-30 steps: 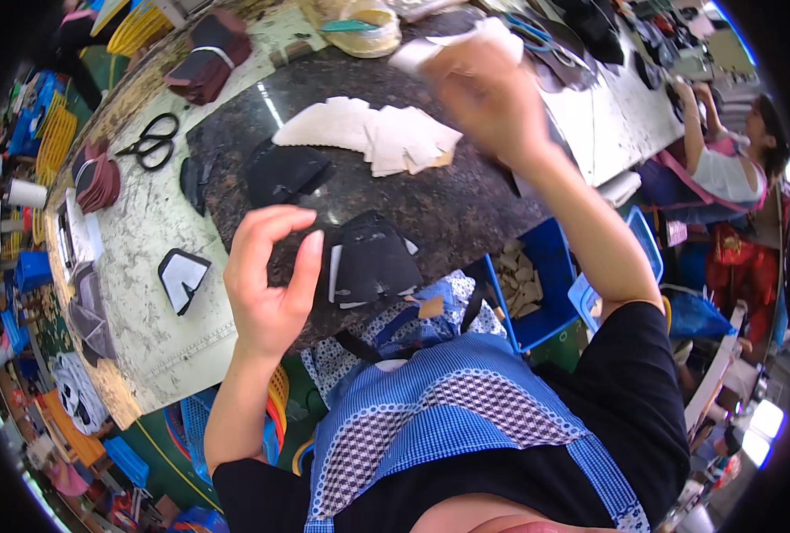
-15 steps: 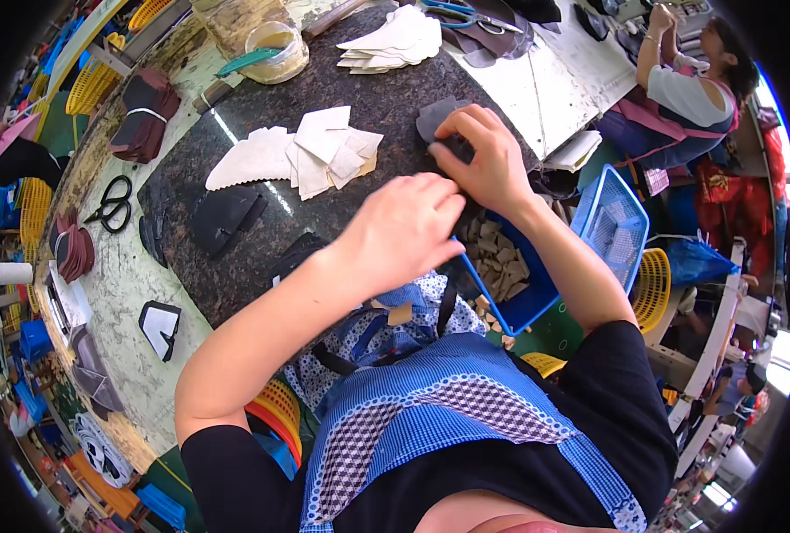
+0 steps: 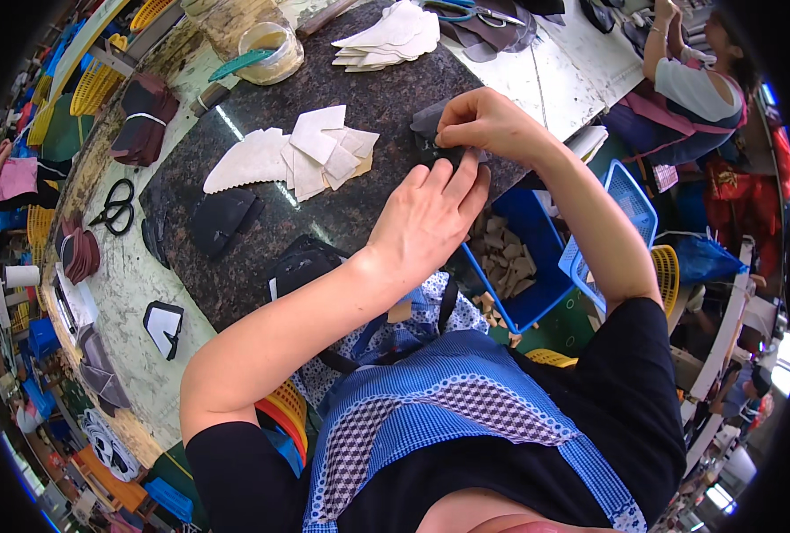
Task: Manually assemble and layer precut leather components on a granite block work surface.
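On the slab (image 3: 350, 99), dark piece (image 3: 428, 116) under pinching right fingers (image 3: 459, 108), left fingers (image 3: 454, 183), grip unclear

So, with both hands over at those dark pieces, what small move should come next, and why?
Perhaps the right hand should gently lift one dark piece: its thumb and forefinger seem pinched together there, and the left hand has its fingers close beside them.

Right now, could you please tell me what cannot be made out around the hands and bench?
In the head view:
Dark pieces: full outline, covered by the right hand and left hand.
Black stack: lower part, behind the left forearm.
Blue-handled scissors: handle ends, cut off by the top edge.
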{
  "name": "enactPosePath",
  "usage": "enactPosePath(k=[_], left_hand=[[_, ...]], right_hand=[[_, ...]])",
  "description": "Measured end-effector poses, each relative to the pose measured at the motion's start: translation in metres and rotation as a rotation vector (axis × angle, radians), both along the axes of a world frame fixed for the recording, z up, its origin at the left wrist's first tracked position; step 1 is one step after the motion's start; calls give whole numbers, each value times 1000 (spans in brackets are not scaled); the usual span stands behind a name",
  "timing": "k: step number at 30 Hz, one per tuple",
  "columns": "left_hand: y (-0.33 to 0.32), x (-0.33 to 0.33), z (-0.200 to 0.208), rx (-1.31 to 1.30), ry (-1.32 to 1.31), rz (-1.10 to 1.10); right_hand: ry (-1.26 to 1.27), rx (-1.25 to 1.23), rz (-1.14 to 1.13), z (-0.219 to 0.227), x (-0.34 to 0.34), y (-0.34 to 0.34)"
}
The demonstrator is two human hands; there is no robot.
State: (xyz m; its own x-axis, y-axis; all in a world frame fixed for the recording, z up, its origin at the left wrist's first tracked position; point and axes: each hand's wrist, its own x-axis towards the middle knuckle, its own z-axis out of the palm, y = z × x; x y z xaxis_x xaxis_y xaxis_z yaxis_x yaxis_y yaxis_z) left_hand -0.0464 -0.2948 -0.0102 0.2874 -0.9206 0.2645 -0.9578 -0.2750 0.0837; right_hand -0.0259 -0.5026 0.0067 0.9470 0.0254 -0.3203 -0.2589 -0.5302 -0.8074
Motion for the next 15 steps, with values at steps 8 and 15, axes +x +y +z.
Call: enactPosePath(k=[8,15], left_hand=[[10,-1,-1,42,43,1],[13,-2,-7,44,-5,-9]], right_hand=[[-99,-65,28,-4,-5,8],[-278,-90,-127,-9,-2,6]])
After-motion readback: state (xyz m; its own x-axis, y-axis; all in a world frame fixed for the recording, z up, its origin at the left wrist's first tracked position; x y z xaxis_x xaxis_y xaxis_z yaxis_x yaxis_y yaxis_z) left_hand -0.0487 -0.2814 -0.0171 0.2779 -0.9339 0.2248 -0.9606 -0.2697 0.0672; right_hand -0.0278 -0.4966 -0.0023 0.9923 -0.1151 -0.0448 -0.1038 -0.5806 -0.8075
